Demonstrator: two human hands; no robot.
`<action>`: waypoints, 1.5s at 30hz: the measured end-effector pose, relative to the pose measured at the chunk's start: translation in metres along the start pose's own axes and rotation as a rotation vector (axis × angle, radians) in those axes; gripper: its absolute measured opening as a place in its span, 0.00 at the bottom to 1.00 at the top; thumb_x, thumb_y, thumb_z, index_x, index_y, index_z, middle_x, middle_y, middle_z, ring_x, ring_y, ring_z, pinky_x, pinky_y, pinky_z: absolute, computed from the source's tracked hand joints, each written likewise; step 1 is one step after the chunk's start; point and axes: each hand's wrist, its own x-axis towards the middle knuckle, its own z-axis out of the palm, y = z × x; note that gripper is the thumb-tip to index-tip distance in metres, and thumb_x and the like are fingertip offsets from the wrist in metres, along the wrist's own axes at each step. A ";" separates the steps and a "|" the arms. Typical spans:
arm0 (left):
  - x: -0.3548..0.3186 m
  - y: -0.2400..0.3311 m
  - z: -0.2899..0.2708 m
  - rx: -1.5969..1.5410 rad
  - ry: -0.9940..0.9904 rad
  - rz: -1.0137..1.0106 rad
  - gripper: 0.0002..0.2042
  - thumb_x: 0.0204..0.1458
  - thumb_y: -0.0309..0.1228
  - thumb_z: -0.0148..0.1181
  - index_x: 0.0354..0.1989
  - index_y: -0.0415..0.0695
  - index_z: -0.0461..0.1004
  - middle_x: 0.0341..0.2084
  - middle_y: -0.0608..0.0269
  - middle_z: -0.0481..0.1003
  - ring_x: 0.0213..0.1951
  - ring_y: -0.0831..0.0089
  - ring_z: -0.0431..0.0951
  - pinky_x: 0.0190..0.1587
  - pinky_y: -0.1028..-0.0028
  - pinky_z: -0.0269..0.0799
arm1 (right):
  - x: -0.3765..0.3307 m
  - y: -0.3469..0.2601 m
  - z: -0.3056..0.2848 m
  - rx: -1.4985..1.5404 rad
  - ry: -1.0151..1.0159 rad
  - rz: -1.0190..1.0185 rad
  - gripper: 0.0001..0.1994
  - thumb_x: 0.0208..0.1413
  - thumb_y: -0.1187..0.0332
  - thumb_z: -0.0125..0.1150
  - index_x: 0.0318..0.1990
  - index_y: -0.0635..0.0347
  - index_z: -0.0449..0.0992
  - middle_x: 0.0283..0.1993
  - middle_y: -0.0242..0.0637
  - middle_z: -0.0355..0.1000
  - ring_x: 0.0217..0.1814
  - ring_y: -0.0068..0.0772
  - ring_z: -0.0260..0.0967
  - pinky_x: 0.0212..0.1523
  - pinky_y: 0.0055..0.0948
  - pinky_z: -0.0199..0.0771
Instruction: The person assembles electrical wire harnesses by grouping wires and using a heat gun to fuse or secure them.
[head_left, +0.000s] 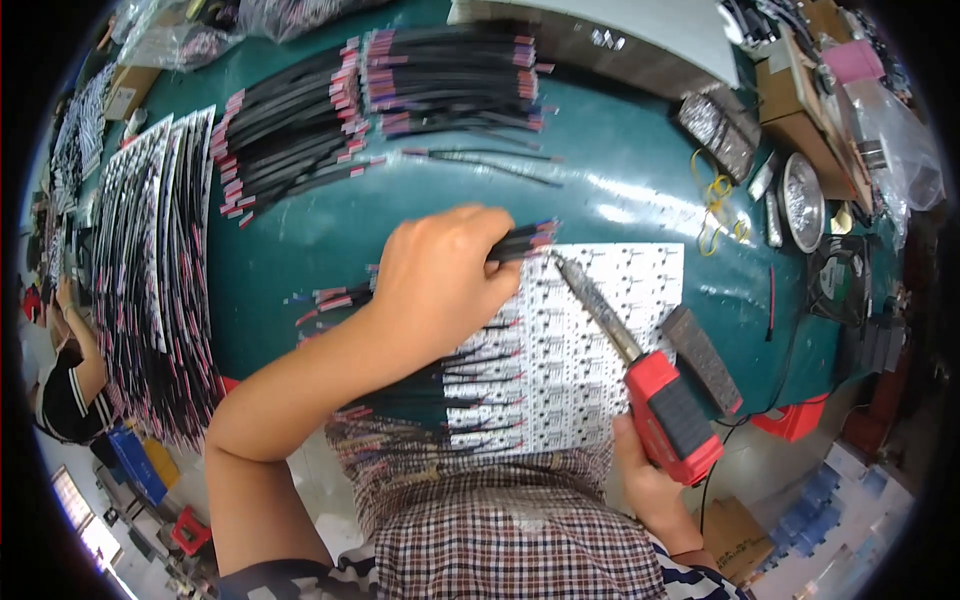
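My left hand (440, 270) is closed around a bundle of thin black wires (524, 240) with red and blue ends, over the far left corner of a white circuit board panel (600, 340). In my right hand (645, 485), at the panel's near right, is a red-and-black soldering iron (670, 415). Its metal tip points far left and reaches the panel's far edge, close to the wire ends; whether it touches them I cannot tell. Black wires (485, 385) stick out to the left from rows along the panel's left side. My left forearm hides part of them.
A dark oblong block (703, 358) lies right of the panel. Wire bundles (450, 80) lie at the back of the green table (620, 205); wired panels (150, 260) are stacked at left. A metal bowl (802, 202) and small fan (838, 280) stand at right. Another person (80, 370) is far left.
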 end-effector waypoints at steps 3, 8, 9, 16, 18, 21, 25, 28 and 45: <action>0.003 0.001 0.001 -0.009 0.009 -0.004 0.06 0.45 0.27 0.64 0.24 0.39 0.73 0.23 0.53 0.75 0.27 0.50 0.77 0.31 0.55 0.74 | 0.004 -0.003 0.001 0.061 0.007 0.031 0.14 0.51 0.72 0.74 0.43 0.66 0.78 0.35 0.39 0.77 0.31 0.31 0.76 0.33 0.28 0.75; 0.003 -0.004 0.004 0.031 0.038 0.041 0.08 0.45 0.25 0.68 0.25 0.35 0.74 0.20 0.55 0.73 0.22 0.62 0.77 0.26 0.66 0.70 | 0.008 -0.004 0.006 0.101 -0.011 0.050 0.12 0.52 0.73 0.72 0.42 0.65 0.79 0.35 0.39 0.76 0.32 0.31 0.75 0.33 0.29 0.74; 0.002 -0.003 0.004 0.020 0.047 0.045 0.08 0.45 0.25 0.67 0.24 0.35 0.74 0.19 0.55 0.72 0.21 0.61 0.76 0.25 0.65 0.70 | 0.006 -0.003 0.005 0.099 -0.019 0.054 0.12 0.52 0.73 0.72 0.42 0.65 0.79 0.35 0.39 0.76 0.32 0.31 0.75 0.33 0.29 0.74; 0.001 0.000 0.003 0.020 0.019 0.042 0.08 0.44 0.27 0.63 0.22 0.37 0.71 0.21 0.50 0.74 0.26 0.49 0.77 0.30 0.54 0.73 | 0.006 -0.003 0.004 0.062 -0.076 0.157 0.12 0.52 0.73 0.72 0.43 0.64 0.80 0.35 0.40 0.75 0.33 0.35 0.75 0.34 0.31 0.74; 0.001 -0.002 0.005 0.026 0.071 0.077 0.07 0.42 0.23 0.66 0.23 0.36 0.73 0.18 0.55 0.71 0.20 0.57 0.74 0.25 0.62 0.68 | 0.006 -0.002 0.003 0.036 -0.082 0.126 0.12 0.52 0.72 0.72 0.43 0.65 0.80 0.35 0.40 0.75 0.33 0.35 0.75 0.34 0.31 0.74; 0.001 -0.001 0.005 0.035 0.075 0.088 0.08 0.42 0.23 0.66 0.23 0.36 0.72 0.18 0.56 0.71 0.20 0.57 0.74 0.25 0.63 0.69 | 0.004 0.001 0.004 0.067 -0.091 0.202 0.12 0.52 0.72 0.72 0.42 0.64 0.80 0.35 0.39 0.75 0.32 0.35 0.75 0.33 0.31 0.74; 0.002 -0.002 0.007 0.019 0.082 0.083 0.08 0.42 0.24 0.66 0.23 0.36 0.72 0.18 0.56 0.71 0.20 0.57 0.74 0.25 0.63 0.69 | 0.006 0.000 0.004 0.079 -0.095 0.199 0.11 0.52 0.72 0.72 0.42 0.64 0.79 0.34 0.38 0.74 0.32 0.34 0.74 0.33 0.31 0.73; 0.003 0.000 0.004 0.027 0.077 0.083 0.07 0.43 0.24 0.66 0.23 0.36 0.72 0.18 0.56 0.71 0.21 0.58 0.74 0.26 0.63 0.70 | 0.006 -0.003 0.003 0.070 -0.104 0.220 0.11 0.54 0.71 0.72 0.42 0.63 0.79 0.34 0.38 0.74 0.32 0.33 0.73 0.34 0.30 0.73; 0.005 0.002 -0.005 0.023 -0.022 0.015 0.09 0.55 0.32 0.63 0.35 0.40 0.73 0.20 0.53 0.74 0.23 0.54 0.75 0.28 0.61 0.69 | -0.006 0.014 -0.005 0.062 -0.017 -0.040 0.07 0.63 0.77 0.58 0.45 0.66 0.68 0.29 0.32 0.65 0.22 0.19 0.60 0.23 0.22 0.62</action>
